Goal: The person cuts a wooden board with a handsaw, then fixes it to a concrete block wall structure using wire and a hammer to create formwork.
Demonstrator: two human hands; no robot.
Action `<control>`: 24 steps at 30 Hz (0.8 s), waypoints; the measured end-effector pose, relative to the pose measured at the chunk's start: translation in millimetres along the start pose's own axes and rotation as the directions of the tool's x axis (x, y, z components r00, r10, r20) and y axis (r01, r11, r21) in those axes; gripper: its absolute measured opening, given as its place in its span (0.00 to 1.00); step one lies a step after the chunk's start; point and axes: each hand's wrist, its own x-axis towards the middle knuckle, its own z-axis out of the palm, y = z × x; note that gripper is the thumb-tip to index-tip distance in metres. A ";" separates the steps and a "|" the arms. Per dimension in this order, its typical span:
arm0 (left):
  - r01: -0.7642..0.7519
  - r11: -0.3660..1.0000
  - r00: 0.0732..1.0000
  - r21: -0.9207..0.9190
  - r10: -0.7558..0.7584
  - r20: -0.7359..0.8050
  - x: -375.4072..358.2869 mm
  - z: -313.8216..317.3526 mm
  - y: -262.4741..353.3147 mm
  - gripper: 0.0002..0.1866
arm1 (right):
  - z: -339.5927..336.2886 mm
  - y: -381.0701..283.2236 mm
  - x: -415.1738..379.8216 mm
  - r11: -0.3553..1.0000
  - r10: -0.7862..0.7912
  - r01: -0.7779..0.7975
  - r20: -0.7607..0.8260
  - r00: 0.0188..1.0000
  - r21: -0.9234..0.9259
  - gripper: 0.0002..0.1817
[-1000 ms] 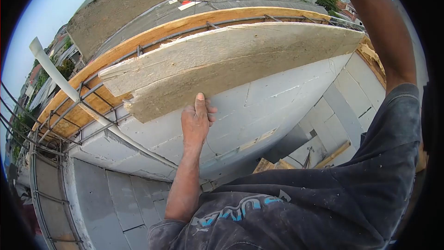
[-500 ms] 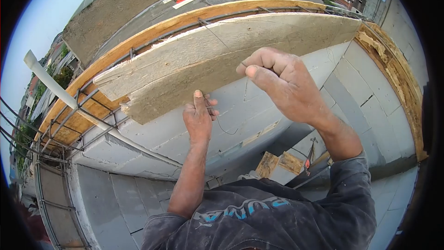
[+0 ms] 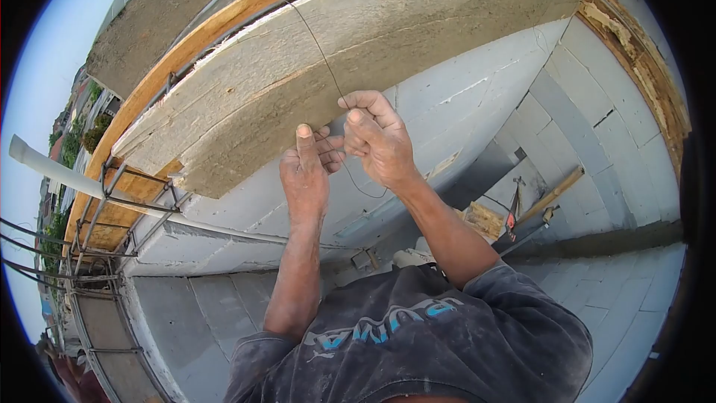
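A thin dark wire [image 3: 319,45] runs from the top edge of a cement-stained wooden board [image 3: 287,67] down across its face. My right hand [image 3: 380,142] is closed, pinching this wire between thumb and index finger near the board's lower edge. Close beside it, my left hand [image 3: 304,183] has its thumb pointing up against the board's lower edge and its fingers curled around the lower wire. Below both hands the wire's free part hangs in a loose curve in front of the pale block wall [image 3: 462,108].
Steel rebar [image 3: 112,198] and a white pipe [image 3: 56,168] stick out on the left. Another plank [image 3: 216,37] stands behind the board. Below right are red-handled pliers [image 3: 511,220], a wooden stick [image 3: 552,192] and a wood piece [image 3: 481,220]. A timber form [image 3: 634,60] tops the right wall.
My right hand has come down and left, close to my left hand. The wire across the board now shows more plainly. The view has tilted down.
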 end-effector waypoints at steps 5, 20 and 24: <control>0.060 0.998 0.993 0.037 -0.063 0.098 5.2 -11.5 -2.3 0.22 | -14.4 18.4 -3.5 0.971 -0.039 0.022 -0.068 0.997 -0.240 0.15; -0.007 0.993 1.000 0.115 0.005 0.023 8.2 -4.9 -5.3 0.15 | -13.9 37.8 -14.9 0.859 0.076 -0.171 -0.211 0.975 -0.482 0.17; 0.001 0.993 1.000 0.116 -0.004 0.028 9.3 -4.8 -7.7 0.16 | -0.9 22.0 -25.7 0.750 0.018 -0.161 -0.223 0.975 -0.641 0.18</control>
